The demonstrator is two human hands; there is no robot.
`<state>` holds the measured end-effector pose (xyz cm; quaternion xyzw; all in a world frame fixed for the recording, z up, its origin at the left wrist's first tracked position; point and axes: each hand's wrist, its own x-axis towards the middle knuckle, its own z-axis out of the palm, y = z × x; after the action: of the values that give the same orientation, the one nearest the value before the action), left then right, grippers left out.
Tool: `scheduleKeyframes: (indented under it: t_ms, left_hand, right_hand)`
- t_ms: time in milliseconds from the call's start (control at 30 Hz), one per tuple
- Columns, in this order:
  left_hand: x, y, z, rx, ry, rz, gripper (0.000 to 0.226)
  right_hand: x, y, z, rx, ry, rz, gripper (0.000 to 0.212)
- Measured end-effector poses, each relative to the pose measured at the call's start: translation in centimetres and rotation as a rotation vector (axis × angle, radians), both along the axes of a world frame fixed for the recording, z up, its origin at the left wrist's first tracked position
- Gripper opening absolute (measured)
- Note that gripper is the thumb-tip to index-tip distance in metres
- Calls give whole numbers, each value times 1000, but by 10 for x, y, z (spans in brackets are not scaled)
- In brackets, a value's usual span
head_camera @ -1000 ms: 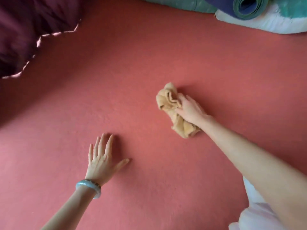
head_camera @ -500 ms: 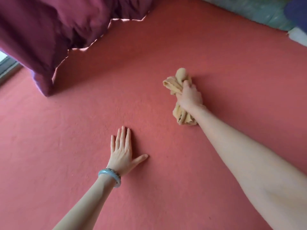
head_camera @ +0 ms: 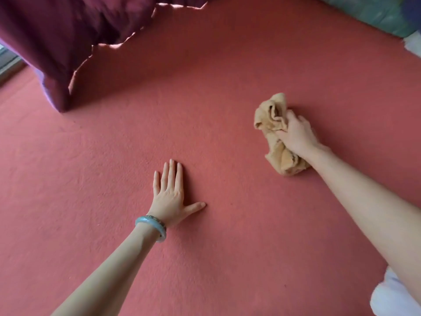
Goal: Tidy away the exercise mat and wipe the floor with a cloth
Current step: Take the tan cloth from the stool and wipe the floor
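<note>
A crumpled tan cloth (head_camera: 274,133) lies on the red carpeted floor (head_camera: 205,110) right of centre. My right hand (head_camera: 296,133) grips the cloth from above, fingers curled into its folds, pressing it to the floor. My left hand (head_camera: 169,195) rests flat on the floor at lower centre, fingers straight and thumb spread, a pale blue bangle on its wrist. The exercise mat is out of view except for a dark blue sliver (head_camera: 413,10) at the top right corner.
A dark maroon curtain (head_camera: 68,42) hangs at the top left, its hem reaching the floor. Green fabric (head_camera: 369,12) and something white (head_camera: 413,45) lie along the top right edge. A white garment (head_camera: 391,297) shows at the bottom right.
My right hand has slid the cloth across the floor, first away, then back to the right. The view has swung left, bringing in more curtain and hiding the rolled mat. My left hand stays flat.
</note>
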<state>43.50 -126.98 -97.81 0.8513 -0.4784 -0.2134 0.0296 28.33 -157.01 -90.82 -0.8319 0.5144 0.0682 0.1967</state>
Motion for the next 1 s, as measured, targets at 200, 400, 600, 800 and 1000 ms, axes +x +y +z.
scheduleKeyframes:
  t_ms: [200, 400, 600, 800, 1000]
  left_hand:
    - [-2, -1, 1, -20, 5, 14, 126]
    - [0, 2, 13, -35, 55, 52, 115]
    - [-19, 46, 11, -15, 77, 24, 113]
    - [-25, 61, 6, 48, 1, 11, 121]
    - [-25, 56, 13, 110, 4, 51, 122]
  right_hand:
    - [-78, -7, 7, -151, 175, -294, 43]
    - [-5, 125, -3, -75, 94, 43, 46]
    - [26, 237, 6, 235, -103, 355, 55]
    - [5, 202, -2, 456, -370, -55, 46]
    - [-3, 162, -1, 749, -437, -141, 33]
